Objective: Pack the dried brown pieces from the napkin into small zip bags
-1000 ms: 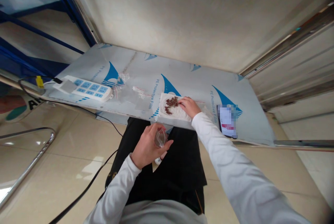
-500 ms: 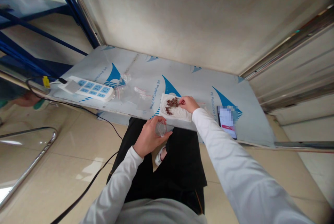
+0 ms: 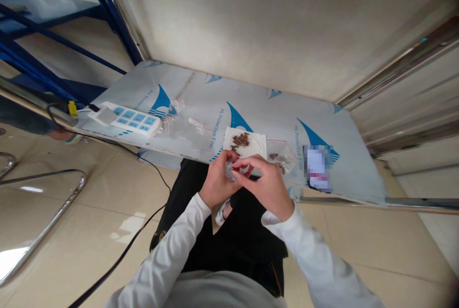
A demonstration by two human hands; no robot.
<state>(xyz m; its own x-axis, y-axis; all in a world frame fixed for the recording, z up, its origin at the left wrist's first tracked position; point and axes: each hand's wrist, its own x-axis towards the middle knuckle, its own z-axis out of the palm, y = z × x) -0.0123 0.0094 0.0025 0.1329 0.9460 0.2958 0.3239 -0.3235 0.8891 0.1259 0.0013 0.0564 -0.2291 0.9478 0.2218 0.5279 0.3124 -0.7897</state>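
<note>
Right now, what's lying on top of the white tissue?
A small heap of brown pieces sits on the far half of the white tissue. Both hands cover its near edge, so anything there is hidden.

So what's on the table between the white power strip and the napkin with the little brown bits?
In the head view, small clear plastic bags lie between the power strip and the napkin.

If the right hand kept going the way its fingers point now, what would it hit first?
The right hand points left toward the left hand, which holds a small clear bag. It would probably meet that bag first; its fingertips look at or almost on the bag already, though depth is hard to judge.
</note>
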